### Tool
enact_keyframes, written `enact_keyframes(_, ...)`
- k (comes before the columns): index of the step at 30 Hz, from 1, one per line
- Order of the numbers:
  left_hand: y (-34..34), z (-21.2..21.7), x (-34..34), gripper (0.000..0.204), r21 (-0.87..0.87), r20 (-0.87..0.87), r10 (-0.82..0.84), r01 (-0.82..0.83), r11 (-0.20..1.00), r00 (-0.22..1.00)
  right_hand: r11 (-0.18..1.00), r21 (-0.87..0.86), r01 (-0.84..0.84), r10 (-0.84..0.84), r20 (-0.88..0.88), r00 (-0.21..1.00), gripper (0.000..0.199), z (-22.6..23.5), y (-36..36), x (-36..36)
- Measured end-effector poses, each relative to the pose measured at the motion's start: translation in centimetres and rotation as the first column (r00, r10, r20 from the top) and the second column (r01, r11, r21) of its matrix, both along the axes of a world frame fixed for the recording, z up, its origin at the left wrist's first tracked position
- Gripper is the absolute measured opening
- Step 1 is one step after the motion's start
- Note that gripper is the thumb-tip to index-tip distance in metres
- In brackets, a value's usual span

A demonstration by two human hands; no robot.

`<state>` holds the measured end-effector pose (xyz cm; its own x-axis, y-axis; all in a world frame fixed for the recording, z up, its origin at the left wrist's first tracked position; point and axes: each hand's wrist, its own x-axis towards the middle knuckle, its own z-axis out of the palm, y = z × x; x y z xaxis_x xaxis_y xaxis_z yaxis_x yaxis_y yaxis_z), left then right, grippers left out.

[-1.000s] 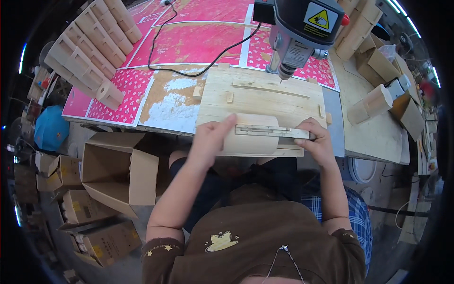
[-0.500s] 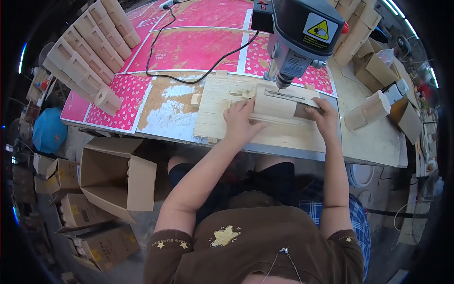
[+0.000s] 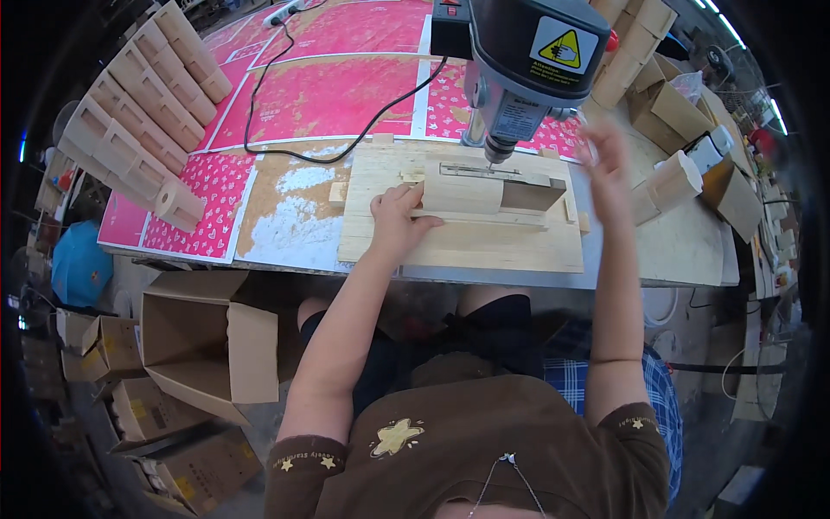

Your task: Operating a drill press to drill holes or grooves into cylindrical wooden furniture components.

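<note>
A small open wooden box (image 3: 484,192) lies on a flat wooden jig board (image 3: 462,246) under the bit of a grey drill press (image 3: 519,65). My left hand (image 3: 396,221) presses on the box's left end, fingers over its edge. My right hand (image 3: 605,160) is lifted off the box, fingers spread and blurred, to the right of the drill head, holding nothing.
Pink patterned sheets (image 3: 337,95) cover the bench, with a black cable (image 3: 285,147) across them. Rows of finished wooden boxes (image 3: 138,130) are stacked at the left, more (image 3: 683,182) at the right. Open cardboard cartons (image 3: 199,346) stand on the floor at lower left.
Both hands slid the wooden box away from me to under the drill bit. My right hand has since let go and risen toward the right of the drill head.
</note>
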<state>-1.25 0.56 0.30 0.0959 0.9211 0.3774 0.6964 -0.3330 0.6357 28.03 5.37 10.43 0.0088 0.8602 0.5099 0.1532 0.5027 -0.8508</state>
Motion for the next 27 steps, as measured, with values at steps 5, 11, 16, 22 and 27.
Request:
enact_keyframes(5,0.0,-0.2,-0.3,0.057,-0.005,-0.009,0.005,-0.005,1.0,1.0,0.984,0.139,0.11,-0.107,-0.027,0.994,0.03,11.3,4.6,-1.7)
enact_keyframes(11,-0.2,-0.4,-0.2,0.059,0.013,-0.034,0.009,-0.009,1.0,0.999,0.961,0.255,0.112,-0.174,0.239,0.955,0.023,12.3,2.9,-3.9)
enact_keyframes(16,-0.3,-0.2,-0.1,0.06,0.028,-0.034,-0.007,0.008,1.0,0.999,0.848,0.444,0.29,-0.445,0.3,0.844,0.013,10.5,-4.1,-5.3)
enact_keyframes(22,0.0,-0.2,0.1,0.059,0.015,-0.046,-0.004,0.005,1.0,0.999,0.858,0.424,0.29,-0.424,0.267,0.865,0.005,4.8,-6.8,-5.7)
enact_keyframes(27,0.6,-0.4,-0.3,0.058,0.091,-0.058,0.001,0.005,0.996,0.998,0.817,0.517,0.253,-0.44,0.276,0.855,0.006,-2.0,-4.8,-5.5)
